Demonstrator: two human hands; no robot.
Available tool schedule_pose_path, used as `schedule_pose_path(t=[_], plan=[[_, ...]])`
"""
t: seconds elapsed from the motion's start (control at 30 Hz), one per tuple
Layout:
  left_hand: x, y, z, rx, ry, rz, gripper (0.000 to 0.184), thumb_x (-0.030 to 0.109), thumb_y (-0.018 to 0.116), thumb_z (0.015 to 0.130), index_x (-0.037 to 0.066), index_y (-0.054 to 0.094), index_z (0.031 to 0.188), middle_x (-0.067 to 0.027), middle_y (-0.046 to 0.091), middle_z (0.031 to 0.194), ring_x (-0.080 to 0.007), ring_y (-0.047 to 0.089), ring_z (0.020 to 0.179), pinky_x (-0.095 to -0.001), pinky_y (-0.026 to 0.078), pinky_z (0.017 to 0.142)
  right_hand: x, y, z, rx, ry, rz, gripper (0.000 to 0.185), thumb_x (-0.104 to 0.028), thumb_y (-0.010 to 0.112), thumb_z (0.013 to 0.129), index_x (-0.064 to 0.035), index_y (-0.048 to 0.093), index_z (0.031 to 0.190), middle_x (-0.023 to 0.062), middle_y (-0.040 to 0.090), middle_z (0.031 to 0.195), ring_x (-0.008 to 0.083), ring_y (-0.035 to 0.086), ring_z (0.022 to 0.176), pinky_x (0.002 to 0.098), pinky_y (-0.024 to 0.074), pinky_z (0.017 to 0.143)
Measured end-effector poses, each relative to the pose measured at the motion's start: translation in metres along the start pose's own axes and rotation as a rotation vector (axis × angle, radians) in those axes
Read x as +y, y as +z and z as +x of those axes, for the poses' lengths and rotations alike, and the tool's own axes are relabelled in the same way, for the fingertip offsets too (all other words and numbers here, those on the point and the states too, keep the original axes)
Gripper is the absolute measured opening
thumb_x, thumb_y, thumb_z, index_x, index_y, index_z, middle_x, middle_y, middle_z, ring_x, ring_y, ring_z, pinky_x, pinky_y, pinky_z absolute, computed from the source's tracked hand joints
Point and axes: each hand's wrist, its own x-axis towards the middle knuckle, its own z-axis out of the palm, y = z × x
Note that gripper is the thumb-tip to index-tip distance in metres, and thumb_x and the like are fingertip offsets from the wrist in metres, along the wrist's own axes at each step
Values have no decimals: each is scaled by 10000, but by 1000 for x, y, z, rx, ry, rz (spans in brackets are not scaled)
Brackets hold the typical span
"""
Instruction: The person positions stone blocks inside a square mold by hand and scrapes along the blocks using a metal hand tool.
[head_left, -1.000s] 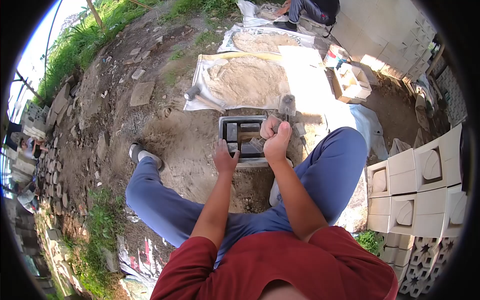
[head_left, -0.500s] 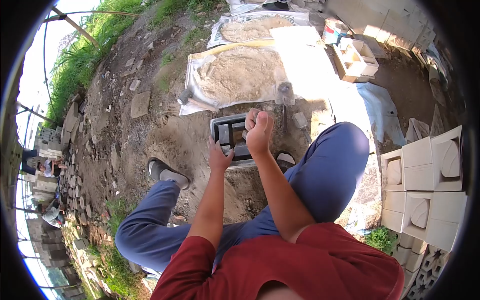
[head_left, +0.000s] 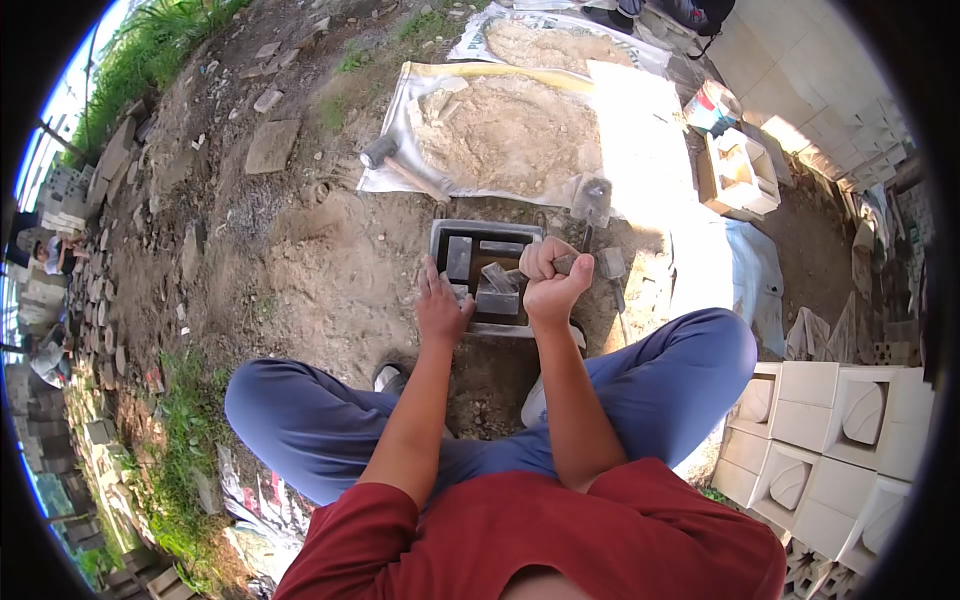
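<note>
A grey rectangular mold [head_left: 485, 329] with a raised rim lies on the dirt between my feet. Inside it are dark blocks [head_left: 497, 302] and narrow gaps. My left hand [head_left: 441, 305] rests on its left edge, fingers stretched out, thumb near a pale piece inside. My right hand [head_left: 556, 282] is a fist around the handle of a hand tool with a grey blocky head [head_left: 498, 277]. That head points left, over the blocks; whether it touches them I cannot tell. Just behind the mold lie a mallet [head_left: 381, 153] and a small shovel [head_left: 592, 202].
Sacks holding sandy powder [head_left: 510, 135] spread beyond the mold. Pale hollow blocks [head_left: 815, 450] are stacked at right; another block [head_left: 742, 170] stands near a paint bucket [head_left: 712, 107]. Stones cover the left slope. Other people [head_left: 58, 254] sit far left, and part of a person appears at the top.
My right fist has come down and right, and the tool's head now shows over the mold. My legs have shifted, the left foot drawing in. The whole view has turned slightly.
</note>
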Motion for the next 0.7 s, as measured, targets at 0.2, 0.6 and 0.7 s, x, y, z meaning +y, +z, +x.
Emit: schedule_pose_path(t=[0.2, 0.6, 0.7], plan=[[-2, 2, 3, -18, -7, -32, 796, 441, 651, 813, -70, 477, 1399, -142, 119, 1659, -381, 271, 1460, -496, 419, 1041, -5, 9, 16, -170, 29, -70, 733, -752, 336, 921, -111, 261, 573, -17, 241, 530, 130, 206, 483, 322, 173, 496], [-8, -2, 4, 153, -71, -328, 711, 403, 585, 883, -31, 439, 1427, -194, 189, 1629, -383, 348, 1422, -478, 436, 1028, 5, 51, 58, -453, 256, -50, 720, -743, 310, 924, -118, 265, 571, -25, 233, 524, 128, 206, 475, 317, 174, 488], [-10, 12, 18, 273, -413, -470, 578, 378, 518, 948, 6, 483, 1389, -243, 398, 1496, -425, 478, 1297, -503, 459, 987, 10, 54, 62, -517, 331, -29, 722, -750, 318, 917, -120, 260, 568, -29, 223, 519, 129, 208, 472, 318, 175, 486]])
